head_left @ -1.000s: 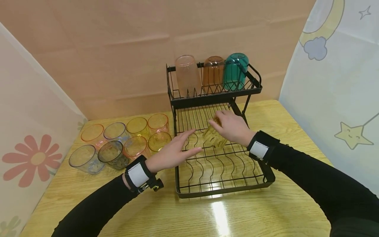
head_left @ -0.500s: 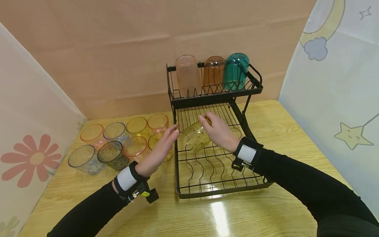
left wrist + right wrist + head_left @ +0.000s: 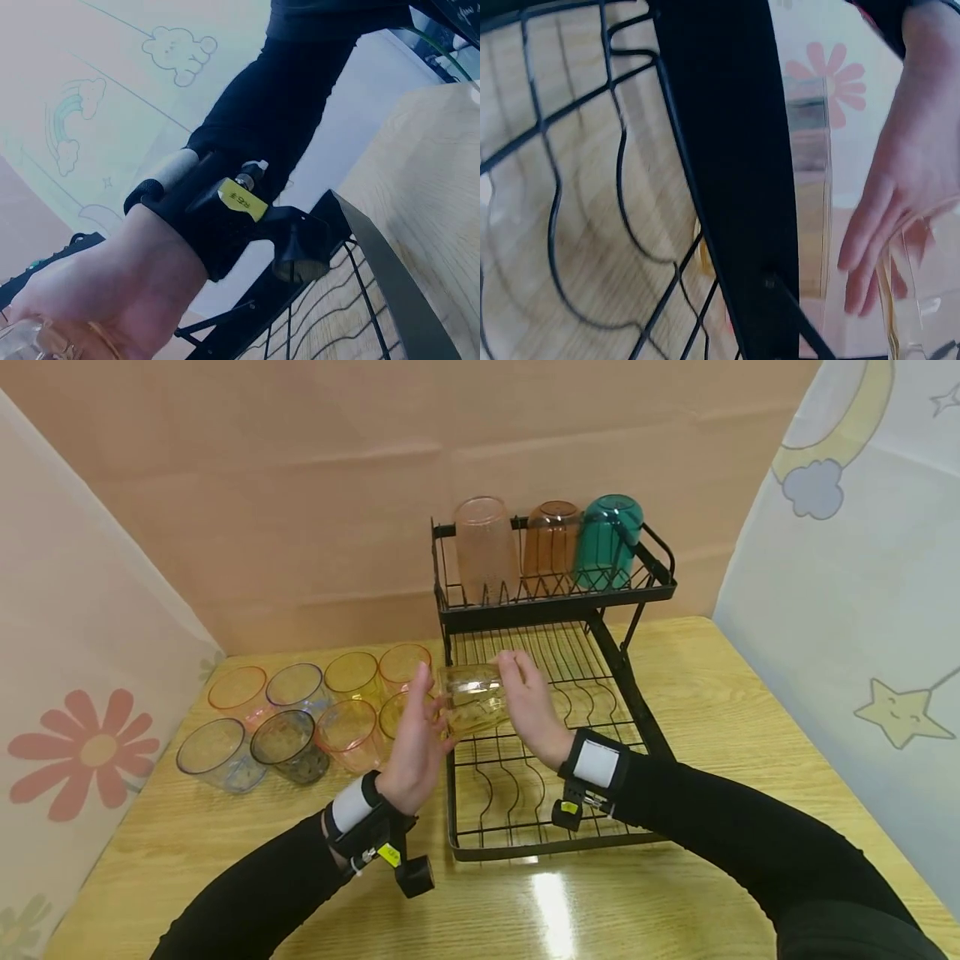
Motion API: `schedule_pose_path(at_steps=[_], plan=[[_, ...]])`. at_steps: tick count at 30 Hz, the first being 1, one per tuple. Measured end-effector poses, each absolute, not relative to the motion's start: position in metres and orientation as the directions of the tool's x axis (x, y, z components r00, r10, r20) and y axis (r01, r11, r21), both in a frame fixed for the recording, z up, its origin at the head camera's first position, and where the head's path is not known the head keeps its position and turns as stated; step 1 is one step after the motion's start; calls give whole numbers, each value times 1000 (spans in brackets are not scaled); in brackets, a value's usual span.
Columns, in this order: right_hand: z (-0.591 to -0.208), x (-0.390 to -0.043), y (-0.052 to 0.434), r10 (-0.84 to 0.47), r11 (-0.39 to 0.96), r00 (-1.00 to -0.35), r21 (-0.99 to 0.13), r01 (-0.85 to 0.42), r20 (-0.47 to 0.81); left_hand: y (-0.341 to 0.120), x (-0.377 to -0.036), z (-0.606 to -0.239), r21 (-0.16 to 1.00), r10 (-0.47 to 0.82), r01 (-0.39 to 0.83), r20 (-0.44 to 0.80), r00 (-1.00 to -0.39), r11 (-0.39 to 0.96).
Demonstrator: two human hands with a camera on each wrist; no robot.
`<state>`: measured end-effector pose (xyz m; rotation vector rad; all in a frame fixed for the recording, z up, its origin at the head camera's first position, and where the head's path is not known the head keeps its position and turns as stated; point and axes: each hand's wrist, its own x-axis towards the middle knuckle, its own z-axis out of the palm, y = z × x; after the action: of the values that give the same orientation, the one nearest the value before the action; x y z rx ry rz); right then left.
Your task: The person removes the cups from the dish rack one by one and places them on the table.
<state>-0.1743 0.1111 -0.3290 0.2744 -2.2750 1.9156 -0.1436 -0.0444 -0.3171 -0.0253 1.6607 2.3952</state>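
Your right hand (image 3: pixel 528 706) grips the empty yellow cup (image 3: pixel 469 697) above the rack (image 3: pixel 555 847); your open left hand (image 3: pixel 416 743) touches it.

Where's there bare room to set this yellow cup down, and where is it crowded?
The lower rack is bare across its wires, under both hands. The table right of the rack and the strip in front are free. The top shelf has room only at its left end. Left of the rack, the upright cups stand packed together.

Yellow cup (image 3: pixel 471 700) between left hand (image 3: pixel 415 752), right hand (image 3: pixel 529 708), above rack (image 3: pixel 558 843)
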Motion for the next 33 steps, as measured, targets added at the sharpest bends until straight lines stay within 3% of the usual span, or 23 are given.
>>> schedule_pose_path(at_steps=[22, 33], plan=[[-326, -158, 85, -68, 60, -942, -941, -332, 328, -36, -149, -312, 921, -44, -101, -126, -991, -375], [-318, -155, 100, -334, 253, -887, -876, -411, 320, -63, -146, -315, 954, -71, -86, -111, -991, -289]])
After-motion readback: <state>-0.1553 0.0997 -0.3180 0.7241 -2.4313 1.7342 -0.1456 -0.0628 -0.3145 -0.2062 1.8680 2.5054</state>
